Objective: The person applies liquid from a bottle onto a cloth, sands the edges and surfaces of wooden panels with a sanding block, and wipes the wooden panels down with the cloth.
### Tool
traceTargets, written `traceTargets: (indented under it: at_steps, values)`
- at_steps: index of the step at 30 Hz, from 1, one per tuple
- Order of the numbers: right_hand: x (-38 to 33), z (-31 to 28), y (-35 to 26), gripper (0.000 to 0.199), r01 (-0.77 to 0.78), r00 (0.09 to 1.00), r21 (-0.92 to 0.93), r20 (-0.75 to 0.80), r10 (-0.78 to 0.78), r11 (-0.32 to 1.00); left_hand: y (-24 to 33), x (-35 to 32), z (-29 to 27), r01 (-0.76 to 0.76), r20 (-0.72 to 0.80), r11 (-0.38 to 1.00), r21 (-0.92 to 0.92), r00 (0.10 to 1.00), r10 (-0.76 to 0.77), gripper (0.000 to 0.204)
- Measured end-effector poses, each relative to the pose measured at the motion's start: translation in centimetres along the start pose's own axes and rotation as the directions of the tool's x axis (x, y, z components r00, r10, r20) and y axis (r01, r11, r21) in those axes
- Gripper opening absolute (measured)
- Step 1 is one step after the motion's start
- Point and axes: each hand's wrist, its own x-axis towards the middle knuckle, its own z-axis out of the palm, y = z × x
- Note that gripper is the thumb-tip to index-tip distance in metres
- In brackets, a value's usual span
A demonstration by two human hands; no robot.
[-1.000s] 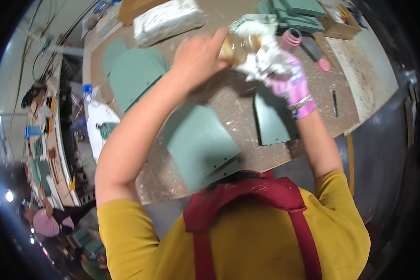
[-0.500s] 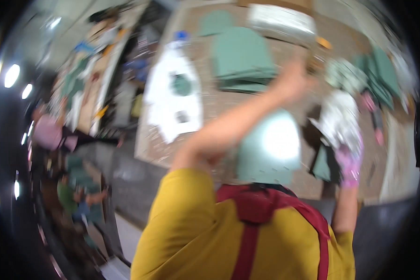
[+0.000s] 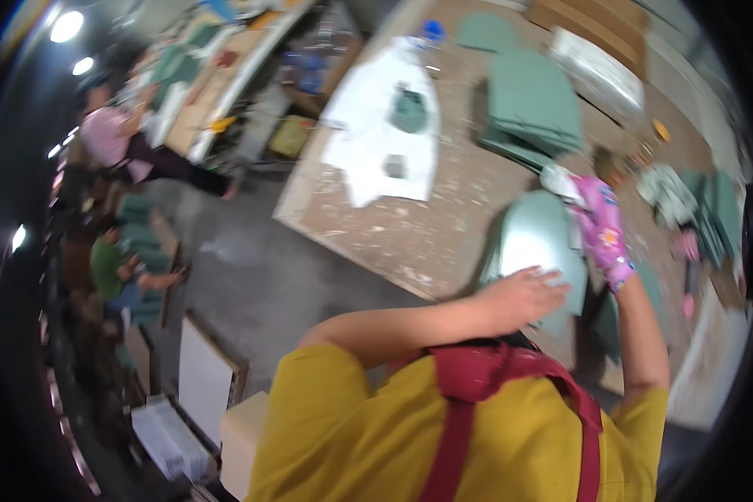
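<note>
Now the board (image 3: 534, 230) is by both hands: left hand (image 3: 527, 299) back, empty, fingers spread; right hand (image 3: 601, 222) squeezing a rag (image 3: 558, 181).

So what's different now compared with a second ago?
The bare left hand has let go of the bottle and come down to the near green panel. The gloved right hand has moved left, bringing the white cloth to that panel's far end. The camera view has turned too. The far green stack and the white sheet stayed in place.
</note>
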Motion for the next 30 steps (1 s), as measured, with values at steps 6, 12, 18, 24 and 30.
traceTargets:
  at_steps: [6,12,18,24,30]
  values:
    - [-1.5,0.9,-3.7,0.043,0.173,0.971,-0.061,0.179,-0.160,0.983,0.1,-0.2,-2.4,0.052,0.011,0.998,0.019,0.999,-0.053,0.041]
    - [1.3,-4.4,-1.1,0.035,-0.156,0.987,0.095,-0.008,0.158,0.983,1.2,0.4,-0.9,0.061,0.006,0.989,0.132,0.998,-0.063,0.046]
    - [-0.2,-0.2,1.0,0.039,0.038,0.998,0.122,0.052,-0.044,0.992,2.9,0.3,-0.9,0.058,-0.093,0.987,0.149,0.995,-0.045,0.045]
    - [0.9,0.0,-5.8,0.040,0.359,0.815,0.242,0.390,-0.430,0.901,2.4,-0.9,0.0,0.175,0.142,0.984,0.029,0.974,-0.178,0.039]
    - [5.6,0.5,-1.1,0.042,-0.111,0.932,0.103,0.356,0.068,0.988,2.4,-0.1,-0.3,0.064,-0.200,0.995,0.080,0.979,-0.047,0.034]
